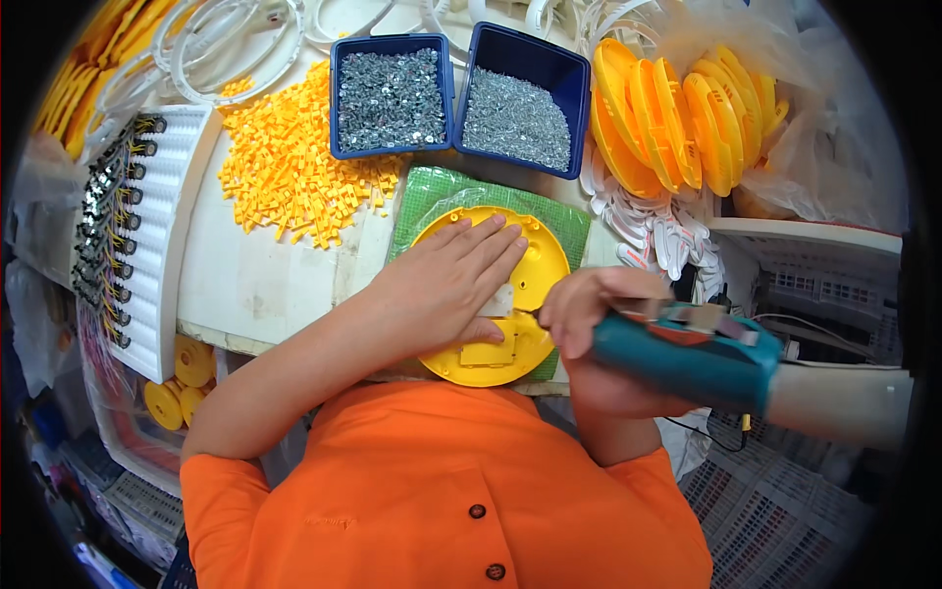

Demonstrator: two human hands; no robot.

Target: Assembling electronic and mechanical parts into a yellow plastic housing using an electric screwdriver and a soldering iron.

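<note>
Two bare hands work over a round yellow cover (543, 263) that lies on a green mat (571, 228) near the front edge of the pale table (260, 294). The left hand (459, 270) rests flat across the cover, its fingers stretched toward the far rim and its thumb spread toward the near side, beside a raised rectangular part. A small white piece (501, 302) shows between that thumb and the fingers. The right hand (579, 319) is curled around the front of a teal power screwdriver (677, 361), somewhat blurred, with the tool lying nearly level and its narrow tip pointing left over the middle of the cover; whether the tip touches anything is hard to tell. Beyond the mat stand two blue bins side by side, the left bin (336, 113) filled with small shiny metal parts (391, 98) and the right bin (557, 90) holding screws (512, 113). Left of them spreads a heap of little yellow pieces (289, 162), with white rings (179, 61) behind it. A ridged white tray (167, 226) carrying wired parts (105, 226) stands further left. On the right, more yellow covers (651, 113) lean in a row next to clear plastic (834, 147), above a cluster of white pieces (659, 228).
</note>
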